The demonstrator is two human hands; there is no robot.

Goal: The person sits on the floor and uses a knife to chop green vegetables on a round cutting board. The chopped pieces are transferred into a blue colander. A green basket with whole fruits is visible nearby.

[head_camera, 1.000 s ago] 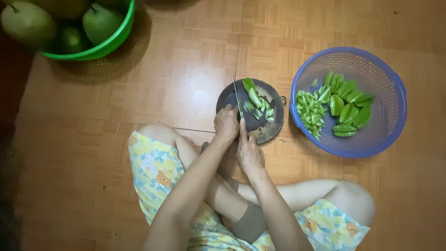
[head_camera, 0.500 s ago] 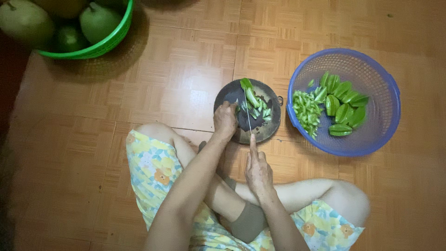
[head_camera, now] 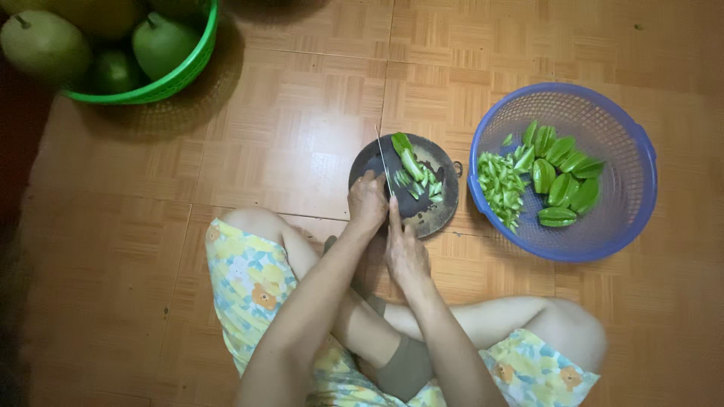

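Note:
I sit cross-legged on a wooden parquet floor. A round dark cutting board [head_camera: 437, 215] lies in front of my legs, with a long green fruit piece [head_camera: 407, 160] and small green slices [head_camera: 428, 185] on it. My right hand [head_camera: 406, 252] grips a knife [head_camera: 383, 158], index finger along its spine. The blade stands edge-on just left of the green pieces. My left hand [head_camera: 367, 200] rests curled on the board's near-left part, beside the blade. What lies under its fingers is hidden.
A blue plastic basket [head_camera: 626, 203] to the right of the board holds cut green slices [head_camera: 499, 187] and larger green fruit pieces [head_camera: 562, 177]. A green basket [head_camera: 177, 75] at the top left holds large green fruits [head_camera: 45, 45]. My knees spread left and right.
The blade lay broad over the green pieces a second ago; it now stands edge-on to their left. My right hand drew back, then came forward again. My left hand stayed put.

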